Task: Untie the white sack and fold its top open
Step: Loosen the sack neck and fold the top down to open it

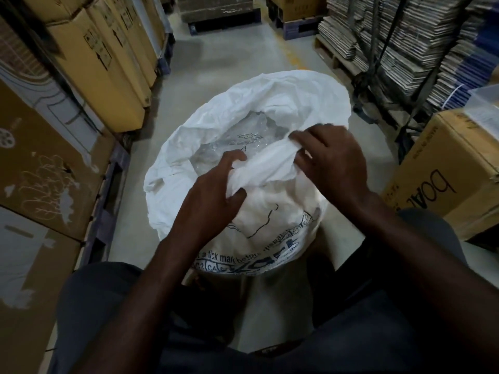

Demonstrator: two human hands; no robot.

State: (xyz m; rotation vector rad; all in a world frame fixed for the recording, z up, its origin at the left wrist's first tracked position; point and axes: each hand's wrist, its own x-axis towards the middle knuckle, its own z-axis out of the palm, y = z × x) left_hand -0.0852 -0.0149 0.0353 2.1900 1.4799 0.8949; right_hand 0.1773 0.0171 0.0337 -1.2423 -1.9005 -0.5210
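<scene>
White sack (272, 103) stands on the grey concrete floor (221, 63) in a warehouse aisle, directly in front of the person and between the knees. Mouth is open and wide; far rim rolled outward and crumpled. Clear plastic liner (243, 141) visible inside, with some dark print on it, too small to read. Blue printing on the near outer face of the sack, partly legible: "a tick mark before".

Near rim is bunched into a thick twisted roll running between the two hands. Left hand (213, 195) grips the left end of that roll, fingers curled over the top, thumb underneath against the fabric. Right hand (329, 160) grips the right end, fingers curled down over the fabric, back of hand facing the camera. Both forearms bare.

Left of the aisle: tall cardboard boxes (102, 58) in a row, arrow markings on some. Right: flattened cardboard stacked on a pallet (399, 44), and nearer, a brown carton (445, 168) with dark lettering. Further cartons at the far end of the aisle. Dark trousers (102, 306) at bottom of frame.
</scene>
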